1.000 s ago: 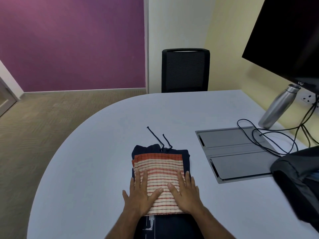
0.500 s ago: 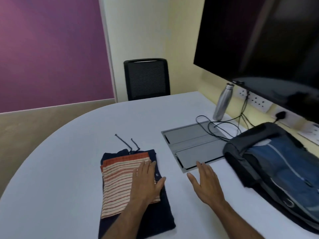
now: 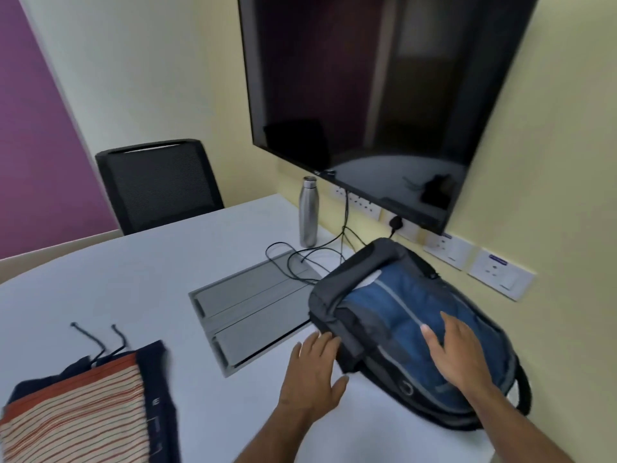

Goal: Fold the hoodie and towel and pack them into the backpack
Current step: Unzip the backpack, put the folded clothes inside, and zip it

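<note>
Both hands at the backpack, folded clothes off to the left.

The backpack point(image 3: 410, 329) lies flat on the table point(image 3: 160, 282), directly under the right hand's point(image 3: 457, 352) fingers and touching the left hand's point(image 3: 314, 375) fingertips along its near-left edge. Left of the left fingers, well apart, the folded towel point(image 3: 76, 416) lies on top of the folded hoodie point(image 3: 157, 379), whose drawstrings point(image 3: 96, 339) trail out on the far side. Just beyond the left fingertips a cable hatch point(image 3: 250, 305) is set into the tabletop, cables point(image 3: 300, 262) crossing its far corner. Farther beyond the fingers stands a bottle point(image 3: 307, 212), upright near the wall. A screen point(image 3: 384, 95) hangs above the backpack; a chair point(image 3: 157, 185) stands behind the table, far left.
</note>
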{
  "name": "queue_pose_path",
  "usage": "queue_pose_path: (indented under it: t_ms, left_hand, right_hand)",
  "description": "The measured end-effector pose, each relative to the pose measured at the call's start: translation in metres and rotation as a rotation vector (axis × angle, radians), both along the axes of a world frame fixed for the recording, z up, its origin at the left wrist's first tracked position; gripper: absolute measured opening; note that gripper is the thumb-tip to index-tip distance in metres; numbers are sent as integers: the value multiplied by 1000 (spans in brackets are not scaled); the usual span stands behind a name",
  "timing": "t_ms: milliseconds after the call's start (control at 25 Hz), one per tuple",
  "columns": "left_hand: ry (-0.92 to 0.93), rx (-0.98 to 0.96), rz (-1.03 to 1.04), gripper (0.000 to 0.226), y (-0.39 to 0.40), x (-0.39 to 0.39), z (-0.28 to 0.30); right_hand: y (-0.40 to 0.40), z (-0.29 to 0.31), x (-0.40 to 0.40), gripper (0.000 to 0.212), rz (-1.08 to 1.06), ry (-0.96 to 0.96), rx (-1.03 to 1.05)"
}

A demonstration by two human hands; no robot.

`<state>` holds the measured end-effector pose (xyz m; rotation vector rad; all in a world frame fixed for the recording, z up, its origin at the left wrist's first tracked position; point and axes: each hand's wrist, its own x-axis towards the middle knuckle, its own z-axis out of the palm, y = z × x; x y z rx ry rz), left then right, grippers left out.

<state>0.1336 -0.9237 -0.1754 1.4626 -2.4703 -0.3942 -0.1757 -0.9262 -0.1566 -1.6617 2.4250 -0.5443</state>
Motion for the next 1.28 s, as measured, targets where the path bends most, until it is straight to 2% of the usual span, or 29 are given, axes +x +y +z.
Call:
queue_pose_path:
  t_ms: [160,320,360,440,480,520,600,840,1080,1160,1280]
  left_hand:
    - [-92,-15,-165,72,-16,-81,-5]
    - [-268,62,-246,83,-29,-139,-13]
    - [-346,95,-267,79,-32,-148,-13]
    - [-444,36,-340,60,-41,-158,-21]
    - [-497,71,-375,54,-44,-158,-23]
    - [-512,113,-381,56,-48,-160,-23]
    - [-497,131,-346,71,-51,-159,-21]
    - [-445,169,-271,46,-51,-133,-24]
    - [-481,262,-194,74,-46,-83,-11]
    - [-512,282,-152,74,-46,-72,-9]
    - [-536,298,-88,69,-48,-53,-7]
  right_hand:
    - [-21,-4,-84,98,-68,-5,37]
    - [-40,-19,-124,96,-68,-6,141]
    - [-44,-22,-127,90,-57,19,169]
    - [-48,-26,-129,81,-52,82,214]
    - [-49,-26,-128,80,-67,100,234]
    - [-51,-26,-129,82,-91,105,249]
    - [-55,-23,-134,89,-143,72,291]
    - [-48,-27,-125,93,-148,-44,349]
    - [-13,-29,-76,85,-99,-189,388]
    - [-4,-26,-60,92,-83,-210,422]
    - [7,-27,-36,119,-39,-298,439]
